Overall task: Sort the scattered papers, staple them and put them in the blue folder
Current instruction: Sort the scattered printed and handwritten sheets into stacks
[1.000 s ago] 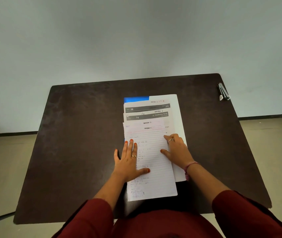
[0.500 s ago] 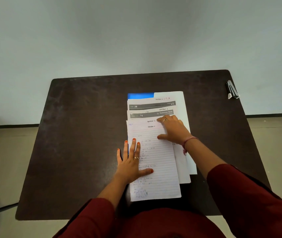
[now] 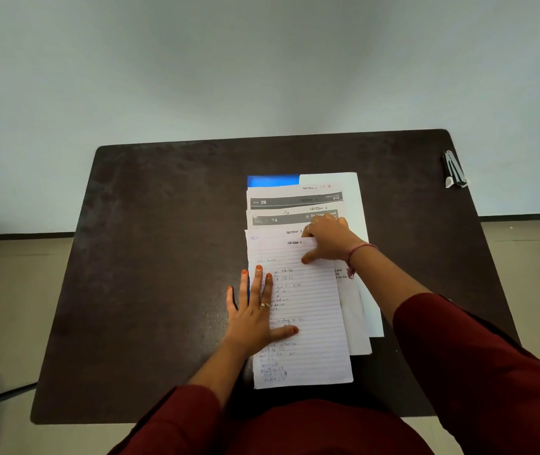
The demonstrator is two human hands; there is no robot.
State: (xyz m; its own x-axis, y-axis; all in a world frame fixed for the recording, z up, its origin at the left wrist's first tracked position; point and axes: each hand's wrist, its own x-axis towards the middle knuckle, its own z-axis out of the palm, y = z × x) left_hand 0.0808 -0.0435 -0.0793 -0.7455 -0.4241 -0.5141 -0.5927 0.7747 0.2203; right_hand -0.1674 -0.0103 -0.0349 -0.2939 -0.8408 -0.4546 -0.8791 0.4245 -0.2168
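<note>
A dark brown counter (image 3: 163, 257) was set against a pale wall, a stapler (image 3: 455, 169) near its far right corner. Overlapping papers (image 3: 308, 323) headed "SECTION 1", "2B" and "74" were fanned over the blue folder (image 3: 272, 180). The left hand (image 3: 257, 318) was pressed flat on the lined sheet; the right hand (image 3: 329, 239) was curled, pinching an upper sheet's corner.

1. The light is dim and even; the wall (image 3: 262, 60) is brightest low at its centre and darkens toward the upper corners.
2. The table (image 3: 163, 257) shows faint sheen near its far left corner.
3. Wide-angle bowing curves the table edges — the handwriting on the papers (image 3: 304, 310) is soft.
</note>
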